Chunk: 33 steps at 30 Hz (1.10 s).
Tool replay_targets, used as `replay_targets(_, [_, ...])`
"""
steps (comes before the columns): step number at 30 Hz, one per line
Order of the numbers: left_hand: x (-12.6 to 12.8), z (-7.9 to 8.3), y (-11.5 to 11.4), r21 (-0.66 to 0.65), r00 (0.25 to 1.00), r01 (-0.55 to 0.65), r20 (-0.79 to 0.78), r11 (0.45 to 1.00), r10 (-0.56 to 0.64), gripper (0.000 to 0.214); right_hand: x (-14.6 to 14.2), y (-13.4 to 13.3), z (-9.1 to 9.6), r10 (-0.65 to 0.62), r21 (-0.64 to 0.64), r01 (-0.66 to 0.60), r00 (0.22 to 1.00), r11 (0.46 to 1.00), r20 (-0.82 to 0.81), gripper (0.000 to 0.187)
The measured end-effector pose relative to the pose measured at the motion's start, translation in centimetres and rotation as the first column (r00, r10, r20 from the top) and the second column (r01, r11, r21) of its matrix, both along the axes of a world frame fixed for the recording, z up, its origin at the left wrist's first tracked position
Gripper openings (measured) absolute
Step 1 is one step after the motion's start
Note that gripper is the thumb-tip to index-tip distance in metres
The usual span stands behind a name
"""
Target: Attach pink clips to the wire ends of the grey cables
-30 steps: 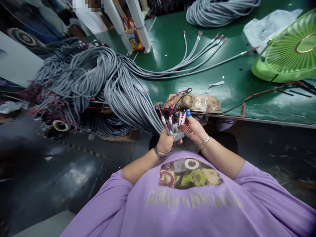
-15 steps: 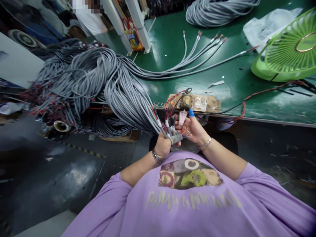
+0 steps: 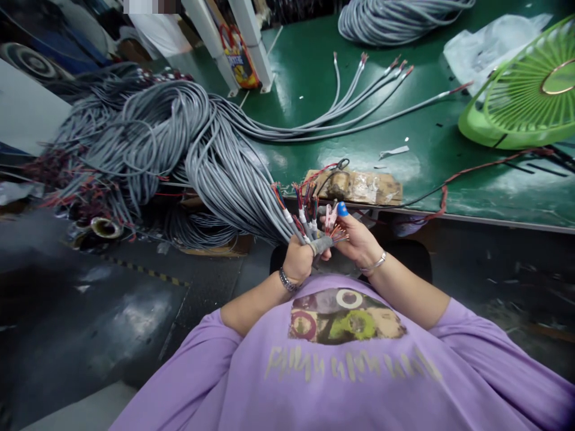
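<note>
Mid-frame, I see gray cables point(image 3: 233, 179) gripped in the curled left hand point(image 3: 299, 260); the right hand point(image 3: 359, 240), turned inward, pinches a pink clip point(image 3: 331, 215).

I see gry cable bundle point(image 3: 242, 182) sloping dn to R, wht bands point(image 3: 287, 215) near tips, multicol. wires point(image 3: 300, 196) splayed; pink clip-like pc. point(image 3: 331, 215) just beside wires.

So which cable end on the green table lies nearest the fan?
The rightmost cable end, alone by the plastic bag; the others stop farther left.
</note>
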<state>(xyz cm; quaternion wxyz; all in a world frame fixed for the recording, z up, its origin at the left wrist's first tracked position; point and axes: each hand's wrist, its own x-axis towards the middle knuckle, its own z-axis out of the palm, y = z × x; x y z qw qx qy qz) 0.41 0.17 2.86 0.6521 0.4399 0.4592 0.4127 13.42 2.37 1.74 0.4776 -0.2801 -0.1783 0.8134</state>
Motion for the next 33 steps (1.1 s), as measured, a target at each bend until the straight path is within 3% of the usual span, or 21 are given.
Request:
replay_targets(5, [0.0, 0.0, 0.0, -0.005, 1.000, -0.007, 0.003, 1.000, 0.007, 0.031, 0.0, 0.2, -0.3, -0.018, -0.040, 0.017, 0.999, 0.999, -0.029, 0.046])
replay_targets(9, [0.0, 0.0, 0.0, -0.032, 0.999, 0.003, -0.036, 0.999, -0.004, 0.029, 0.0, 0.4, -1.0, -0.115, -0.064, 0.113, 0.993, 0.991, -0.021, 0.044])
replay_targets(13, [0.0, -0.1, -0.1, -0.029, 1.000, 0.000, -0.025, 1.000, 0.000, 0.030, -0.1, 0.4, -1.4, -0.106, -0.065, 0.104, 0.994, 0.992, -0.025, 0.048])
replay_targets(17, [-0.4, -0.1, -0.4, -0.019, 0.999, -0.002, -0.045, 1.000, 0.002, 0.028, -0.2, 0.3, -1.0, -0.151, -0.085, 0.147, 0.987, 0.986, -0.050, 0.050])
replay_targets(21, [-1.0, -0.2, -0.9, 0.023, 0.999, 0.017, -0.049, 1.000, -0.016, 0.028, 0.2, 0.3, 0.0, -0.120, -0.115, 0.116, 0.993, 0.987, -0.025, 0.056])
replay_targets(25, [-1.1, -0.1, -1.1, 0.058, 1.000, 0.016, -0.028, 0.998, -0.014, 0.028, 0.6, 0.4, 0.6, -0.121, -0.125, 0.122, 0.993, 0.985, 0.016, 0.046])
replay_targets(28, [-0.7, 0.0, -0.9, 0.036, 1.000, -0.017, -0.015, 0.999, 0.018, 0.027, 0.5, 0.2, 0.4, -0.112, -0.089, 0.119, 0.991, 0.989, 0.076, 0.040])
replay_targets(33, [-0.1, 0.0, -0.5, 0.001, 0.999, -0.048, 0.007, 0.999, 0.048, 0.028, -0.1, -0.1, -0.2, -0.155, 0.000, 0.156, 0.987, 0.988, 0.050, 0.047])
